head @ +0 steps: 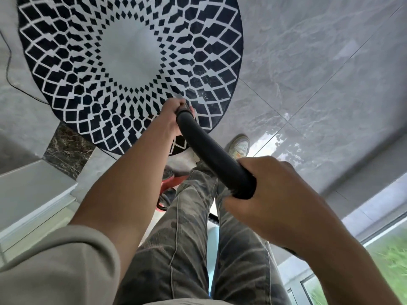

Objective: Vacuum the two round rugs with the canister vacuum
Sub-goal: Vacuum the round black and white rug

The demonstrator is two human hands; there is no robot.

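My right hand (271, 194) is clenched round the near end of the tube (211, 150), my left hand (174, 116) grasps the far end. The tube's long axis runs forward-left over the rug (66, 69) edge. The left hand is nearer the rug. The canister (169, 183) is by my legs.

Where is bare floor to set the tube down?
The widest bare patch is the tile right of the rug, down to the window. Left of the rug a thin cord crosses the tile. It is crowded at the rug's near edge: canister, hose and shoe, under the tube held by the left hand and right hand.
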